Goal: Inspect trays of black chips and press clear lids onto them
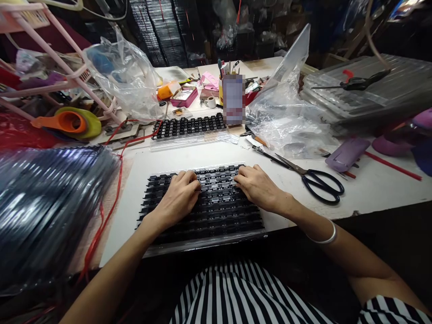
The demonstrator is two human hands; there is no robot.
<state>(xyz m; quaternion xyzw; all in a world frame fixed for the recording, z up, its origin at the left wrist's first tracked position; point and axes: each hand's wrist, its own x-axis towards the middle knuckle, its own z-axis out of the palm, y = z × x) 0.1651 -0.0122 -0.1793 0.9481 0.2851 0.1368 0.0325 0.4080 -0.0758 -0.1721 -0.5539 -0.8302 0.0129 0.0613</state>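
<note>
A clear plastic tray (216, 240) lies in front of me, filled with rows of small black plastic parts (216, 209) that carry short silvery marks. Over the left half of these rows, my left hand (180, 193) presses down with its fingers curled together. My right hand (254, 185) bends its fingers onto the parts near the tray's far right corner. Whatever the fingertips of either hand pinch is hidden beneath them. Farther back, a second tray of similar black parts (192, 126) rests on the table.
Black-handled scissors (320, 184) lie to the right, near a purple holder (348, 154). Plastic-wrapped black trays (50, 211) are stacked at left, with red cord (116, 198) beside them. Clear bags (286, 121), a pen cup (221, 90) and a pink rack (64, 63) stand behind.
</note>
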